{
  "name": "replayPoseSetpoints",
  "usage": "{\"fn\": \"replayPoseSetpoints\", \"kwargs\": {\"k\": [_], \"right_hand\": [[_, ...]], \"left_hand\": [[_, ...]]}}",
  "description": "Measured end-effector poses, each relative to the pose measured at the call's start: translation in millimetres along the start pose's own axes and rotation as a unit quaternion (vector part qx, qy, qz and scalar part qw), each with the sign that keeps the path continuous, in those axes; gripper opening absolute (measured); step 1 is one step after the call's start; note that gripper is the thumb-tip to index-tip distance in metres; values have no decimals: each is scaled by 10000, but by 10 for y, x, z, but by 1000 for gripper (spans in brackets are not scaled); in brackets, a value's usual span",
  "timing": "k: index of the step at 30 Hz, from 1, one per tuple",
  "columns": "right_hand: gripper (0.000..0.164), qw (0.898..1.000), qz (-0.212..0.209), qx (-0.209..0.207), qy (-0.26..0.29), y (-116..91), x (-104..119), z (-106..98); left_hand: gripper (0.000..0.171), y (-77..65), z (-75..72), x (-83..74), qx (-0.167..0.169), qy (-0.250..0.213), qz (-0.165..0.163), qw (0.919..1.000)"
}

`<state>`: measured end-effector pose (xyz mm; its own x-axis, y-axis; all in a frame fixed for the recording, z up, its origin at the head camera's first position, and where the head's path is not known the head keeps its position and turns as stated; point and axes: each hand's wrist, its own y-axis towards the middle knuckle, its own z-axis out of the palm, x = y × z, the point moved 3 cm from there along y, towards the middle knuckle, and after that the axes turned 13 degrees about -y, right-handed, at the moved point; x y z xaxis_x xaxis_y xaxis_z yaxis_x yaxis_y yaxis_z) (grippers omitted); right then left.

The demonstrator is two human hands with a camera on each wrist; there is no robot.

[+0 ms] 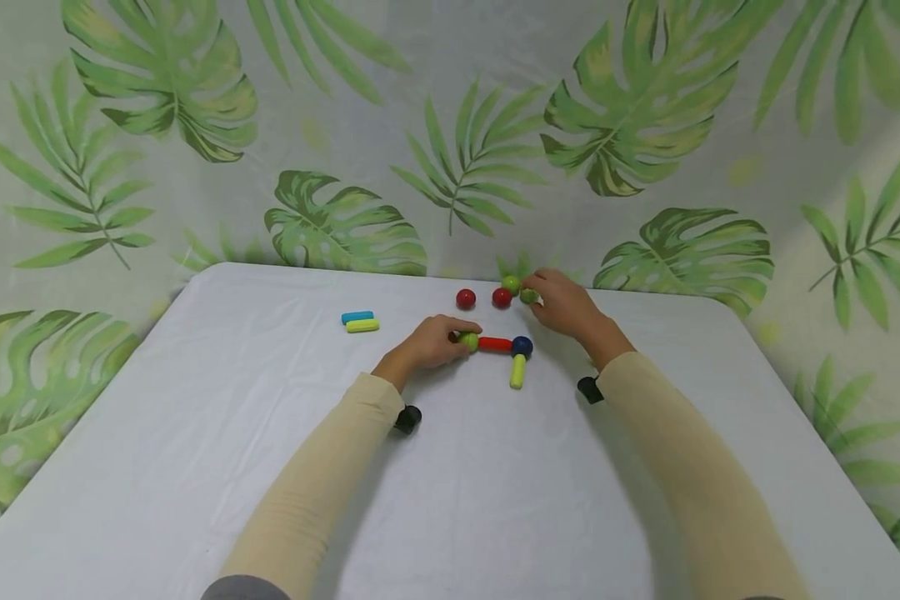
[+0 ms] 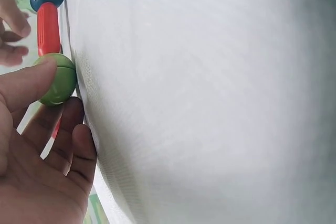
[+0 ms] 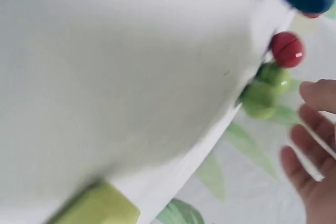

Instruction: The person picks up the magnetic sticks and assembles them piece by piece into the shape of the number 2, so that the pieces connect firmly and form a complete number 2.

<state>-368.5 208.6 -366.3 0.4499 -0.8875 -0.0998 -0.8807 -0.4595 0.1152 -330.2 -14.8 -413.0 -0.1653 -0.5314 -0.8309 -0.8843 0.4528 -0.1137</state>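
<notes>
My left hand (image 1: 437,342) pinches a green ball (image 2: 62,80) between thumb and fingers. A red rod (image 1: 495,344) joins that ball to a dark blue ball (image 1: 522,347), from which a yellow-green rod (image 1: 518,372) extends toward me. At the back of the table, my right hand (image 1: 562,304) reaches to another green ball (image 1: 529,295), its fingertips overlapping it in the head view. The right wrist view shows this hand's fingers (image 3: 300,169) loosely spread, a gap between them and two green balls (image 3: 260,99) side by side. A red ball (image 3: 287,49) sits against those.
Another red ball (image 1: 466,298) lies left of the back group. Farther left, a blue rod (image 1: 357,317) and a yellow-green rod (image 1: 362,326) lie together. One more yellow-green piece (image 3: 100,208) is near my right wrist. The table's back edge meets a leaf-patterned cloth (image 1: 465,167).
</notes>
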Motion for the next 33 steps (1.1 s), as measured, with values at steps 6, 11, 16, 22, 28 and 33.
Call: {"fn": "replayPoseSetpoints", "kwargs": {"k": [6,11,16,22,28,33], "right_hand": [[39,9925,-563,-627,-883,124,-33,76],[38,9868,-966,-854,-981,218,33,76],[43,9871,-1106,-347,-1105,319,130,116],[38,9854,-1254,18,-1150,367,196,183],[33,9866,-1300,-50,-981,354,218,177],[32,9886,-1165,22,-951,323,206,196]], "left_hand": [[41,-6,5,16,33,9,2,10000],[40,-13,-10,14,-11,-22,-32,10000],[40,-13,-13,-6,31,-7,-26,10000],[40,-12,-13,-31,0,-21,1,10000],[40,-16,-18,-27,-21,-33,-12,10000],[40,-20,-12,-19,26,-32,-8,10000]]}}
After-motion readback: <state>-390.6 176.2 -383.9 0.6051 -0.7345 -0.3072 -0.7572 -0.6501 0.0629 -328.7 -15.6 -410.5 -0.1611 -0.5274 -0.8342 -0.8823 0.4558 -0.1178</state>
